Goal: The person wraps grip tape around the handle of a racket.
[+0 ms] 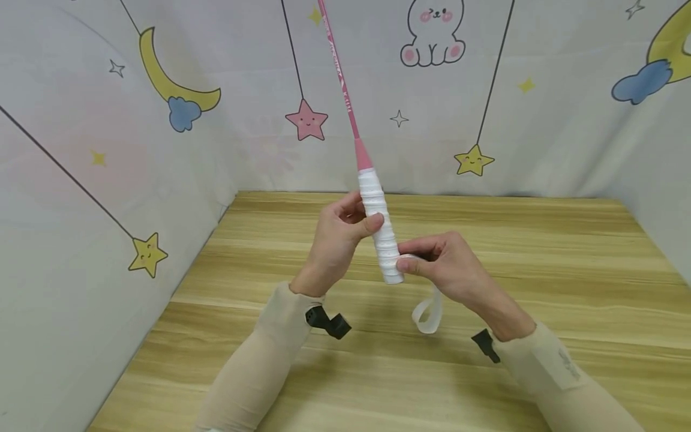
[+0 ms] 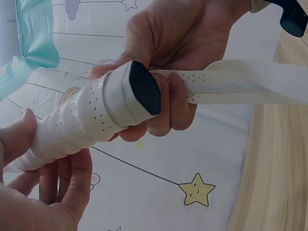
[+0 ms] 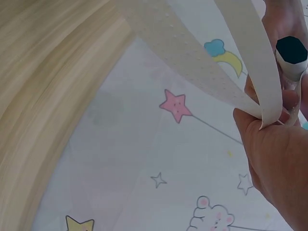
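Observation:
A pink racket (image 1: pixel 344 78), its handle (image 1: pixel 385 243) wrapped in white perforated grip tape, slants upward over the table. My left hand (image 1: pixel 336 235) grips the upper half of the handle, thumb laid across the front. Close to the butt end, my right hand (image 1: pixel 456 267) pinches the grip tape (image 1: pixel 429 315), whose free length hangs in a loop below that hand. Rows of small holes show on the tape (image 2: pixel 231 86) in the left wrist view, where the dark butt cap (image 2: pixel 145 90) is bare. The racket's head is outside the head view.
Below the hands lies a wood-grain table (image 1: pixel 259 222). A pale cloth backdrop (image 1: pixel 367 162) printed with moons and stars rises behind it and at the sides. Dark camera mounts (image 1: pixel 327 322) sit on both sleeved wrists. Teal material (image 2: pixel 41 41) shows in the left wrist view.

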